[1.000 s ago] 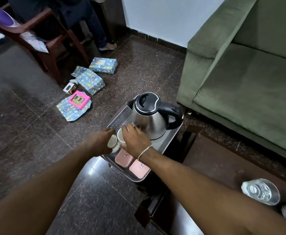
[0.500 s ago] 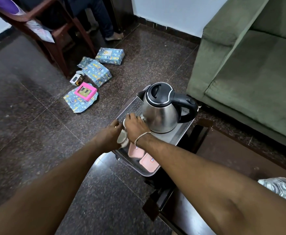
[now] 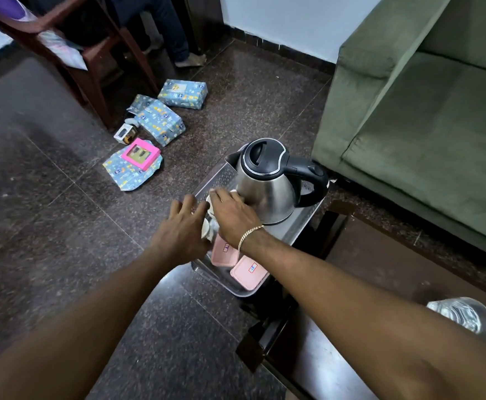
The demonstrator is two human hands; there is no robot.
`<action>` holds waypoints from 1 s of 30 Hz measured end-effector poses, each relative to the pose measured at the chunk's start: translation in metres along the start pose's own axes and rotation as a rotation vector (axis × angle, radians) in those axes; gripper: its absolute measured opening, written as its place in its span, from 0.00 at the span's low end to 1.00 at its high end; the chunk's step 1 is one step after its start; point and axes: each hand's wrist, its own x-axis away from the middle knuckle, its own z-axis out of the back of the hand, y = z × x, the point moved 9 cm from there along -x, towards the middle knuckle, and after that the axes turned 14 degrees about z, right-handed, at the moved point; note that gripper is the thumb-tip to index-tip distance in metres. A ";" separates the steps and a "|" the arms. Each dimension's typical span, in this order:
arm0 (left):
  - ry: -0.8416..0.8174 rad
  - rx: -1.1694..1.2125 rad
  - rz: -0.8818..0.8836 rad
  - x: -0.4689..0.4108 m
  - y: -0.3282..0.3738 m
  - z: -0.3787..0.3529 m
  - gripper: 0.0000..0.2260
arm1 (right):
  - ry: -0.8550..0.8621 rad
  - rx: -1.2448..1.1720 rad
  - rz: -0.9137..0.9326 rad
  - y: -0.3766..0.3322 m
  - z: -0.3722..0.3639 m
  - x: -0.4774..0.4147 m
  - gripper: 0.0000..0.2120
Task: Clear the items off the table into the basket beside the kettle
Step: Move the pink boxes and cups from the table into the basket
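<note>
A grey perforated basket (image 3: 221, 177) sits at the end of the dark wooden table (image 3: 394, 264) and holds a steel kettle (image 3: 267, 186) with a black lid and handle. Two pink lidded containers (image 3: 249, 271) lie at its near end. My left hand (image 3: 181, 229) hovers over the basket's left rim with its fingers spread; a white cup (image 3: 205, 228) lies just beside it in the basket. My right hand (image 3: 233, 217) is closed over a second white cup (image 3: 209, 201) right next to the kettle's base.
A crinkled clear bottle (image 3: 463, 316) lies on the table at lower right. A green sofa (image 3: 426, 125) stands close on the right. Gift-wrapped boxes (image 3: 161, 121) lie on the dark tiled floor, with a wooden chair (image 3: 91, 53) and a person's legs (image 3: 172, 36) behind them.
My left hand has opened and let its cup rest in the basket. My right hand has pushed its cup further in, toward the kettle.
</note>
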 end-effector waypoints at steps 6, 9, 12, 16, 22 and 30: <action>-0.039 0.024 -0.076 0.029 0.031 -0.009 0.20 | -0.136 -0.090 -0.098 0.004 -0.018 0.057 0.16; -0.157 0.052 -0.049 0.035 0.037 -0.028 0.22 | -0.172 -0.106 -0.170 0.010 -0.026 0.068 0.12; -0.207 0.071 -0.045 0.036 0.040 -0.034 0.21 | -0.159 -0.133 -0.216 0.012 -0.028 0.071 0.12; -0.255 0.078 -0.056 0.036 0.039 -0.042 0.22 | -0.145 -0.153 -0.270 0.014 -0.033 0.077 0.13; -0.272 0.051 -0.073 0.036 0.035 -0.043 0.24 | -0.152 -0.115 -0.287 0.020 -0.035 0.084 0.13; -0.080 0.014 -0.160 0.048 0.057 -0.009 0.21 | 0.162 -0.283 -0.271 0.045 0.034 0.134 0.13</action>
